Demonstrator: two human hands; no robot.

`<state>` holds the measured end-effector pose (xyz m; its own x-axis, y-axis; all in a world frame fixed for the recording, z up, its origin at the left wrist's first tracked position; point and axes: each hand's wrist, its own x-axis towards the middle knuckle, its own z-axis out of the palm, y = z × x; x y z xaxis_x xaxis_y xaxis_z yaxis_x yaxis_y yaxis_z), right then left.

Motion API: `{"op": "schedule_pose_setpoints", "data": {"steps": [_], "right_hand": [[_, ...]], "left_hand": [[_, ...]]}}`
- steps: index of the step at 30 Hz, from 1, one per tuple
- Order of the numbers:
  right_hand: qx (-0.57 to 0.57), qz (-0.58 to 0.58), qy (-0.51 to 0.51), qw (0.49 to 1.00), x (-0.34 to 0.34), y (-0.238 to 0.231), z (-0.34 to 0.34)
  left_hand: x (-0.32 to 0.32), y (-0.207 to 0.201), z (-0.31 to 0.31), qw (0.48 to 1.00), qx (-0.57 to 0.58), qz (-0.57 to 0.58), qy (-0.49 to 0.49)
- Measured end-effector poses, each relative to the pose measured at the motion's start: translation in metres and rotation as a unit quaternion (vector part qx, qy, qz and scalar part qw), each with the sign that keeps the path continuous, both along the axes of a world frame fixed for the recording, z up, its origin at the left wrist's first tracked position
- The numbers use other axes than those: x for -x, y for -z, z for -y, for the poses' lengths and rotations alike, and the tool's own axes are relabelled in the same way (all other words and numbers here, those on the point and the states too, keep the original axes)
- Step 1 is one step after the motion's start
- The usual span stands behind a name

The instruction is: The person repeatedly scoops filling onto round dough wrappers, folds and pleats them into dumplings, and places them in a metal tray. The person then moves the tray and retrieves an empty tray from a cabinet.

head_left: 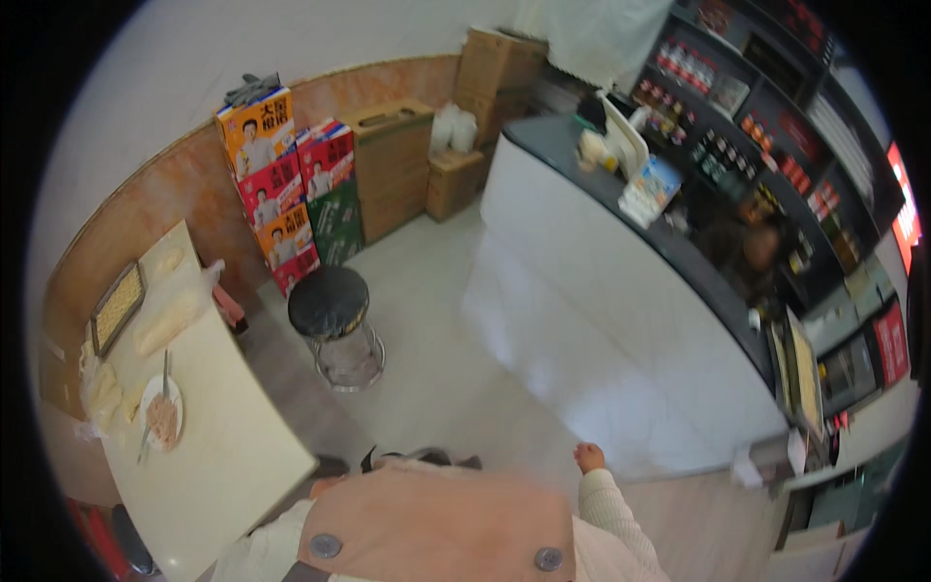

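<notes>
My right hand hangs over the floor to the right of my brown apron, at the end of a cream knitted sleeve. Its fingers are curled in, and nothing shows in them. Of my left hand only a sliver appears by the apron's left edge; its fingers are hidden. To my left stands a pale table. On it are a white plate of minced filling with two thin utensils, a tray of small pale pieces, and clear plastic bags.
A black-topped round stool stands ahead. Behind it are stacked colourful cartons with grey gloves on top, and brown cardboard boxes. A white counter with a dark top curves along the right, before shelves of bottles. A person is behind it.
</notes>
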<state>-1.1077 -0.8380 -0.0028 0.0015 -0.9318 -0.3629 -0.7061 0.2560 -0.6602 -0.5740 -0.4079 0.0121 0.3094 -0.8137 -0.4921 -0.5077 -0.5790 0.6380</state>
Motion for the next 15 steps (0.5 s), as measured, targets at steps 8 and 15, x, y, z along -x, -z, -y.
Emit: {"op": "schedule_pose_setpoints", "data": {"steps": [8,15], "right_hand": [[-0.032,0.138,-0.220,0.965,-0.354,-0.048,0.237],[-0.161,0.048,-0.446,0.879,-0.581,-0.097,0.319]], "left_hand": [[-0.119,0.005,0.217,0.987,0.094,-0.015,-0.132],[-0.299,-0.055,0.437,0.956,0.235,0.054,-0.167]]}}
